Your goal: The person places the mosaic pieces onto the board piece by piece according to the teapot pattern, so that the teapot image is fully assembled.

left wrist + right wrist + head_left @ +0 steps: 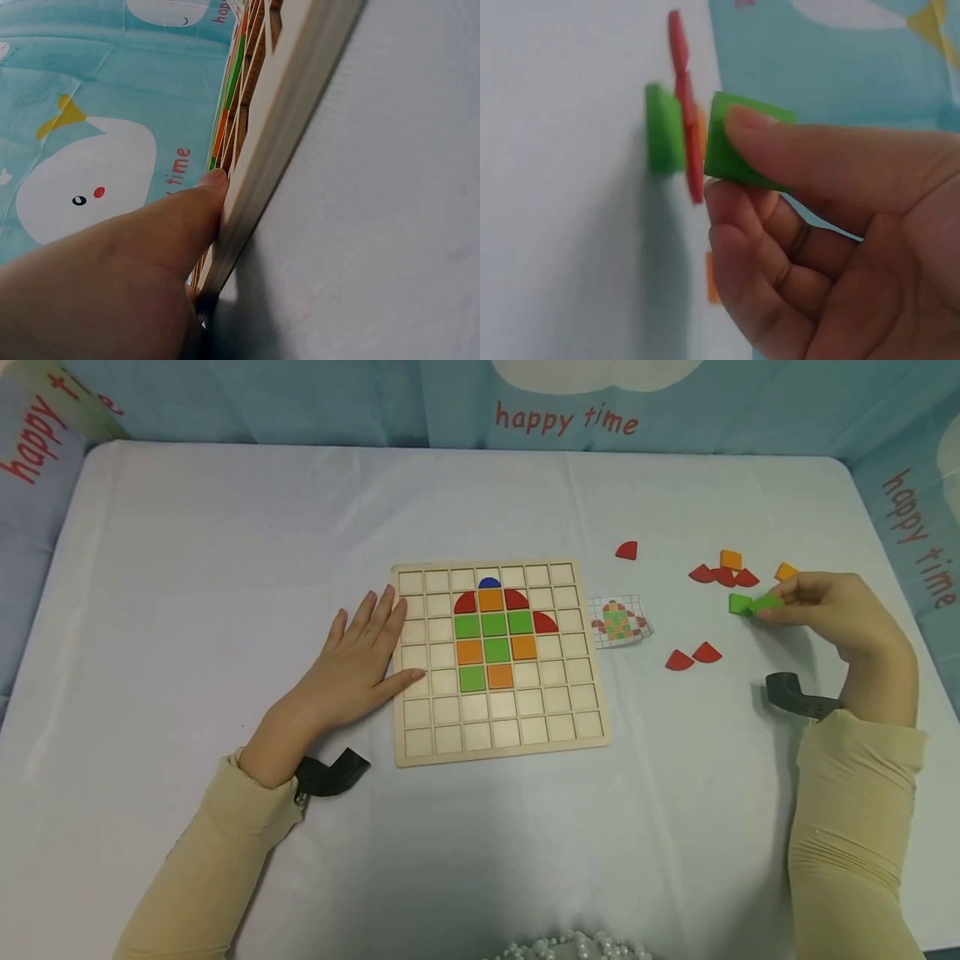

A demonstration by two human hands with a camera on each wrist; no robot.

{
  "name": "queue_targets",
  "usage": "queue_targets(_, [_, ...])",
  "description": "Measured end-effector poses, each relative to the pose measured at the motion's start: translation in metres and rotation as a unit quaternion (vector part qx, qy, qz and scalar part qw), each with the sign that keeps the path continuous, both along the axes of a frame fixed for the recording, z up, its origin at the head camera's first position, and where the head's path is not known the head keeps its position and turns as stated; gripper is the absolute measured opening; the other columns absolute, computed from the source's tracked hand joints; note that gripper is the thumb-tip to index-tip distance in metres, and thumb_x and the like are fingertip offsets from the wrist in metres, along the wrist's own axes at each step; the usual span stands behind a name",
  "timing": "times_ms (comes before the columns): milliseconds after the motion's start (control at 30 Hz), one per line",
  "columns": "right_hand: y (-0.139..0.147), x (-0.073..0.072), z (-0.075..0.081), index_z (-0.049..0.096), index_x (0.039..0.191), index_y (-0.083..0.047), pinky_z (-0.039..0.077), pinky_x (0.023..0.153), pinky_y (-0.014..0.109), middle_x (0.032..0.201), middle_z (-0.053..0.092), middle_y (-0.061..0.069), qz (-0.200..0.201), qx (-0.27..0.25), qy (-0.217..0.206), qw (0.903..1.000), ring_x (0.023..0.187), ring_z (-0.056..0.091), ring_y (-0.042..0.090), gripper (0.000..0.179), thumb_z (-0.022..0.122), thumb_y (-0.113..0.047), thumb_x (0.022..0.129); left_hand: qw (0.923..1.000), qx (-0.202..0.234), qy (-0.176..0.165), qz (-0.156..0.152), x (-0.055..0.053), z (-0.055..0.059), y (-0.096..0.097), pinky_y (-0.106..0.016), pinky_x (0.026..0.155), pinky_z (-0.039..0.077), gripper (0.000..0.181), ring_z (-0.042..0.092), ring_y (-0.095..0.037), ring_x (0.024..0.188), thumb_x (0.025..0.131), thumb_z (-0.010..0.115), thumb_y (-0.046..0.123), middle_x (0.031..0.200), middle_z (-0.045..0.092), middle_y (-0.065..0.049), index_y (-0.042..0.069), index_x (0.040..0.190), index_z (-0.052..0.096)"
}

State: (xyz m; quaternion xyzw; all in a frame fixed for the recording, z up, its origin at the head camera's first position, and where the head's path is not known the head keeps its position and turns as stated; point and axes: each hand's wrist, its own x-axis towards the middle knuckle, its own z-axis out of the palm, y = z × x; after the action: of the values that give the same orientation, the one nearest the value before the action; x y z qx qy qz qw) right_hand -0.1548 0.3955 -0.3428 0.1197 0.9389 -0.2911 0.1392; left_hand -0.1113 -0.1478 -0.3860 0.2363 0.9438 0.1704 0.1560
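Observation:
My left hand [363, 652] lies flat with spread fingers at the left edge of a wooden grid board [502, 739]; its thumb [202, 202] rests on the rim in the left wrist view. Green and orange squares, red quarter-round tiles and one blue half-round tile [490, 582] fill part of the grid. Over at the right, my right hand [840, 610] pinches a green square tile [731, 154] between thumb and curled fingers. Beside it on the table is another green square tile [739, 604].
A small printed pattern card [618, 622] lies at the board's right edge. Loose red tiles [705, 652] are scattered nearby. Orange tiles [731, 560] sit farther back, one close to the right hand. Black wrist mounts [333, 772] stick out from both sleeves.

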Motion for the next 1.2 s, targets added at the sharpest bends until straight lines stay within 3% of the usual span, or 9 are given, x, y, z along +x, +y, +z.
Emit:
queue_targets(133, [-0.010,0.002,0.008,0.062,0.095,-0.015,0.039,0.081,0.022,0.077,0.055,-0.017,0.002,-0.073,0.035,0.9967,0.082,0.046,0.008,0.012,0.069,-0.019,0.087,1.0000,-0.001,0.000,0.000,0.000,0.000,0.000,-0.051,0.111,-0.007,0.083,-0.016,-0.024,0.142,0.098,0.042,0.049,0.156,-0.015,-0.010,0.004,0.151,-0.004])
queue_targets(200, [-0.017,0.003,0.012,0.065,0.091,-0.020,0.039,0.070,0.013,0.076,0.058,-0.015,0.004,-0.107,0.048,0.9931,0.078,0.049,0.006,0.010,0.069,-0.013,0.086,1.0000,0.000,0.000,-0.001,0.000,0.001,0.000,-0.051,0.111,-0.007,0.083,-0.016,-0.025,0.142,0.098,0.042,0.048,0.156,-0.014,-0.010,0.004,0.151,-0.004])
queue_targets(400, [-0.039,0.005,0.022,0.067,0.093,-0.018,0.041,0.070,0.012,0.077,0.065,-0.012,0.033,-0.162,0.048,0.9851,0.075,0.059,0.005,0.011,0.066,-0.008,0.088,1.0000,0.005,-0.001,0.001,0.001,0.003,0.000,-0.052,0.110,-0.007,0.084,-0.015,-0.025,0.142,0.097,0.043,0.049,0.156,-0.013,-0.011,0.003,0.151,-0.003])
queue_targets(567, [-0.061,0.007,0.030,0.068,0.100,-0.009,0.043,0.075,0.013,0.084,0.069,-0.008,0.075,-0.211,0.058,0.9728,0.077,0.065,0.008,0.014,0.064,-0.002,0.089,1.0000,0.006,-0.002,0.004,0.001,0.003,-0.001,-0.052,0.110,-0.008,0.084,-0.016,-0.025,0.142,0.097,0.043,0.050,0.156,-0.014,-0.010,0.004,0.151,-0.003])
queue_targets(700, [-0.085,0.009,0.032,0.068,0.103,-0.003,0.045,0.076,0.013,0.087,0.069,-0.006,0.122,-0.208,0.062,0.9684,0.079,0.064,0.011,0.016,0.063,-0.001,0.088,1.0000,0.003,0.002,-0.003,0.001,0.001,-0.002,-0.052,0.110,-0.007,0.084,-0.016,-0.025,0.142,0.097,0.042,0.050,0.156,-0.014,-0.010,0.004,0.151,-0.004])
queue_targets(900, [-0.128,0.009,0.032,0.068,0.102,-0.003,0.047,0.069,0.018,0.085,0.067,-0.003,0.188,-0.147,0.055,0.9694,0.077,0.060,0.016,0.015,0.067,-0.006,0.087,1.0000,0.001,0.003,-0.002,0.000,0.002,-0.001,-0.053,0.110,-0.007,0.085,-0.015,-0.026,0.142,0.096,0.045,0.050,0.156,-0.013,-0.011,0.004,0.151,-0.002])
queue_targets(1200, [-0.187,0.009,0.027,0.069,0.100,-0.003,0.049,0.071,0.020,0.092,0.067,0.006,0.274,-0.143,0.006,0.9511,0.081,0.062,0.015,0.014,0.068,-0.005,0.086,1.0000,0.001,0.008,-0.001,0.002,0.003,-0.002,-0.053,0.110,-0.007,0.085,-0.014,-0.027,0.142,0.096,0.044,0.050,0.157,-0.012,-0.011,0.004,0.151,-0.002])
